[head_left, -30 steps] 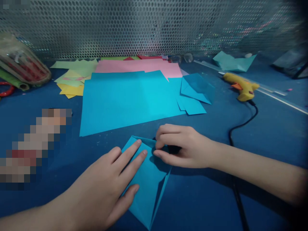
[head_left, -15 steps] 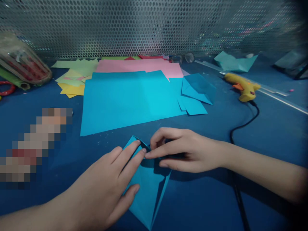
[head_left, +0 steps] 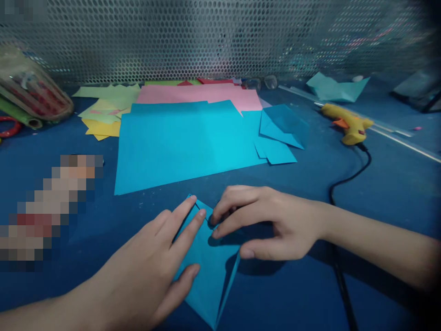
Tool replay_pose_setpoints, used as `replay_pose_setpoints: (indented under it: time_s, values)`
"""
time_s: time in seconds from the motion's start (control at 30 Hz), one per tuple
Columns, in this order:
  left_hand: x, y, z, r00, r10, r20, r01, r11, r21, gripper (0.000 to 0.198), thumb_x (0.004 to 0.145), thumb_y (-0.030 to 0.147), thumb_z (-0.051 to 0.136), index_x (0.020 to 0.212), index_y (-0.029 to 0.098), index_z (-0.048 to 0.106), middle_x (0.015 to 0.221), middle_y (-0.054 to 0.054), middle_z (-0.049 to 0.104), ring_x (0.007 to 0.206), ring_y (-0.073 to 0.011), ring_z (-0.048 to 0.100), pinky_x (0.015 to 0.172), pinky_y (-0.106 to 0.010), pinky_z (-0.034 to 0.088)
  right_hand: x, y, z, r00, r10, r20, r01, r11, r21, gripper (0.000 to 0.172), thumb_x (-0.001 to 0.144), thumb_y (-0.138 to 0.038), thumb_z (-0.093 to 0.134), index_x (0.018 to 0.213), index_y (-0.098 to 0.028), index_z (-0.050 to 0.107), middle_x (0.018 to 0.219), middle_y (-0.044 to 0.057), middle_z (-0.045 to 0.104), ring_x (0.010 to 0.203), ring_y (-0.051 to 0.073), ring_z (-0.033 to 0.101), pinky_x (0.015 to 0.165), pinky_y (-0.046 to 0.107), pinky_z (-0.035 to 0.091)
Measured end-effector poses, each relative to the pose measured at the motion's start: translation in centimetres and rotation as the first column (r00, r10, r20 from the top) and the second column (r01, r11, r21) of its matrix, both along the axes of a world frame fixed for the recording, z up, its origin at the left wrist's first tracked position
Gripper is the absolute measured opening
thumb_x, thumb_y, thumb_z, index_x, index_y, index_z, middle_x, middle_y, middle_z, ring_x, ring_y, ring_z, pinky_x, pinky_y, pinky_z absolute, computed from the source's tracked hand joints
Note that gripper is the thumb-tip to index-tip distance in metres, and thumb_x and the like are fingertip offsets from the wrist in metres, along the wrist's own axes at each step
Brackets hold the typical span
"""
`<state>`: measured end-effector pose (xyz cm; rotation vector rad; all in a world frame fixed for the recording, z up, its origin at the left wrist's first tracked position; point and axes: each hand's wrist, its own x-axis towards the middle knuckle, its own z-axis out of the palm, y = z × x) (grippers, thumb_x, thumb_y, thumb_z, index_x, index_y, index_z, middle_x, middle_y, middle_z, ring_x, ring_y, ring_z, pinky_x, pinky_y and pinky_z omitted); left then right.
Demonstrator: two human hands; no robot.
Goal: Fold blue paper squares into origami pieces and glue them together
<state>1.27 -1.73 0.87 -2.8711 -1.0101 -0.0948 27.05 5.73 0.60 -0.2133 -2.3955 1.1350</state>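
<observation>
A folded sheet of blue paper point(head_left: 208, 271) lies on the table close to me, its lower end coming to a point. My left hand point(head_left: 155, 257) rests on its left side, fingers stretched out and two fingertips near the upper corner. Over the upper right edge is my right hand point(head_left: 265, 220), its fingers bent but apart, with fingertips touching the fold. The right thumb sits by the right corner, where a flap stands slightly raised. Part of the paper is hidden under both hands.
Large blue sheets point(head_left: 179, 142) lie beyond my hands, with pink paper point(head_left: 193, 94) behind. A yellow glue gun point(head_left: 347, 122) is at the right, its black cable point(head_left: 332, 184) running past my right forearm. At the left stands a clear jar point(head_left: 37, 87). Perforated metal point(head_left: 172, 41) closes the back.
My right hand has moved slightly down along the upper right edge, and its thumb has spread away from the fingers. The upper flap now lies flatter. My left hand has barely shifted.
</observation>
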Motion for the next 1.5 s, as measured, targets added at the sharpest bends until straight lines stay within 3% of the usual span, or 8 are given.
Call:
replay_pose_setpoints:
  time_s: [0.1, 0.27, 0.53, 0.67, 0.87, 1.1, 1.3, 1.5]
  values:
    - [0.0, -0.1, 0.2, 1.000, 0.006, 0.000, -0.006, 1.000, -0.019, 0.055, 0.101, 0.030, 0.035, 0.152, 0.008, 0.035, 0.155, -0.020, 0.040, 0.119, -0.0310, 0.064, 0.086, -0.041, 0.060, 0.0, 0.0, -0.1, 1.000, 0.000, -0.015, 0.000, 1.000, -0.006, 0.028, 0.094, -0.034, 0.066, 0.106, -0.009, 0.071, 0.104, 0.016, 0.070, 0.098, 0.019, 0.065, 0.091, 0.034, 0.052]
    - [0.2, 0.1, 0.7, 1.000, 0.016, 0.016, -0.015, 0.999, -0.048, 0.054, 0.100, 0.028, 0.040, 0.150, 0.011, 0.040, 0.154, -0.014, 0.045, 0.111, -0.0297, 0.065, 0.084, -0.042, 0.060, 0.2, -0.1, -0.3, 1.000, 0.005, 0.012, -0.006, 0.999, 0.045, 0.018, 0.093, -0.019, 0.067, 0.107, -0.009, 0.071, 0.106, 0.014, 0.068, 0.101, 0.018, 0.063, 0.093, 0.032, 0.051]
    - [-0.2, 0.2, 0.3, 0.998, -0.059, -0.007, 0.059, 0.998, 0.031, 0.059, 0.098, 0.030, 0.044, 0.152, 0.007, 0.035, 0.157, -0.018, 0.039, 0.142, -0.0344, 0.041, 0.104, -0.047, 0.050, 0.2, -0.3, -0.2, 0.998, -0.009, 0.066, 0.001, 0.993, 0.116, 0.020, 0.094, -0.016, 0.063, 0.110, -0.005, 0.070, 0.103, 0.015, 0.066, 0.098, 0.017, 0.063, 0.090, 0.026, 0.052]
    - [-0.2, 0.5, 0.4, 0.997, -0.070, -0.029, 0.070, 0.997, 0.012, 0.058, 0.099, 0.030, 0.042, 0.151, 0.007, 0.035, 0.157, -0.019, 0.040, 0.139, -0.0332, 0.045, 0.102, -0.045, 0.052, 0.1, -0.5, -0.2, 0.997, -0.013, 0.076, 0.001, 0.987, 0.159, 0.020, 0.094, -0.014, 0.061, 0.110, -0.004, 0.071, 0.102, 0.015, 0.066, 0.095, 0.016, 0.063, 0.088, 0.024, 0.052]
    - [-0.1, 0.3, 0.3, 0.999, -0.001, 0.034, -0.001, 0.998, 0.056, 0.052, 0.097, 0.031, 0.044, 0.145, 0.011, 0.049, 0.144, -0.022, 0.054, 0.126, -0.0366, 0.056, 0.089, -0.046, 0.056, 0.0, -0.6, -0.3, 0.996, -0.028, 0.084, 0.012, 0.983, 0.182, 0.019, 0.095, -0.014, 0.059, 0.108, -0.006, 0.071, 0.100, 0.015, 0.066, 0.093, 0.016, 0.063, 0.088, 0.024, 0.053]
    - [0.2, -0.9, -0.7, 0.980, 0.149, 0.130, -0.154, 0.988, 0.024, 0.049, 0.100, 0.030, 0.036, 0.146, 0.022, 0.049, 0.145, -0.011, 0.055, 0.122, -0.0319, 0.051, 0.095, -0.047, 0.042, 0.0, -0.7, -0.3, 0.995, -0.038, 0.097, 0.018, 0.980, 0.197, 0.019, 0.096, -0.015, 0.058, 0.109, -0.007, 0.069, 0.108, 0.016, 0.065, 0.092, 0.015, 0.063, 0.086, 0.024, 0.053]
    - [0.5, -0.8, -0.7, 0.980, 0.109, 0.165, -0.123, 0.990, 0.073, 0.047, 0.103, 0.034, 0.032, 0.140, 0.016, 0.055, 0.140, -0.013, 0.060, 0.111, -0.0310, 0.053, 0.091, -0.044, 0.038, -0.1, -0.7, -0.5, 0.974, -0.167, 0.155, 0.100, 0.925, 0.367, 0.030, 0.092, -0.028, 0.057, 0.118, -0.013, 0.060, 0.131, 0.019, 0.061, 0.122, 0.027, 0.055, 0.103, 0.044, 0.043]
    - [0.6, -0.8, -0.8, 0.985, 0.072, 0.158, -0.088, 0.991, 0.101, 0.049, 0.104, 0.032, 0.029, 0.136, 0.011, 0.059, 0.135, -0.016, 0.064, 0.108, -0.0310, 0.055, 0.091, -0.044, 0.037, -0.2, -0.8, -0.7, 0.944, -0.225, 0.242, 0.111, 0.906, 0.409, 0.043, 0.085, -0.037, 0.060, 0.121, -0.014, 0.055, 0.148, 0.018, 0.051, 0.141, 0.031, 0.040, 0.114, 0.049, 0.031]
